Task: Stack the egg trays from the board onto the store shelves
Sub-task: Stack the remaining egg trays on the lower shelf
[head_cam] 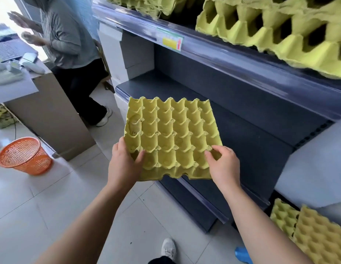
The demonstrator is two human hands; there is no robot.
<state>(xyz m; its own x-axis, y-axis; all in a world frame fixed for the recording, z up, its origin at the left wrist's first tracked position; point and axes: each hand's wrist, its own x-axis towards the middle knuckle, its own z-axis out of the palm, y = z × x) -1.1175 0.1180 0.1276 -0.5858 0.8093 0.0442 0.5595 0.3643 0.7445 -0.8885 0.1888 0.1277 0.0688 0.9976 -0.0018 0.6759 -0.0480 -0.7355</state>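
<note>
I am pinching one tray (173,136) by its near corners, left hand (124,162) and right hand (225,164), facing the shelf (242,119) ahead; stacks (280,29) are sitting above, spare trays (308,235) waiting lower right.

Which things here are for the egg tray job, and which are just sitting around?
For the job: the egg tray, held by the left hand and right hand; the dark shelf in front; the stacked trays on the shelf above; the trays at lower right.
Just lying about: the orange basket, the laptop, the white boxes.
</note>
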